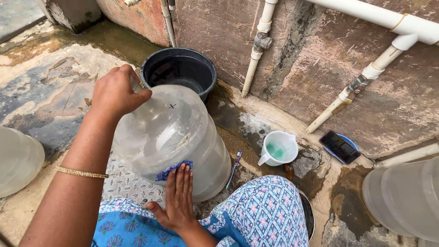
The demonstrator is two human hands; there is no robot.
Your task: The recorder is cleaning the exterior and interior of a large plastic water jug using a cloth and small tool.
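Wet, stained concrete floor (55,87) meets a peeling wall (320,68) with white pipes (366,73). Left hand (116,91) grips the clear jug (173,137) neck; right hand (178,201) presses a blue cloth (171,168) flat.

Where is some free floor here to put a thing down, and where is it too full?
Bare wet floor lies left of the black tub. A smaller bare strip runs under the slanted white pipe. It is crowded between the large clear jug and the phone: a toothbrush and a white cup lie there.
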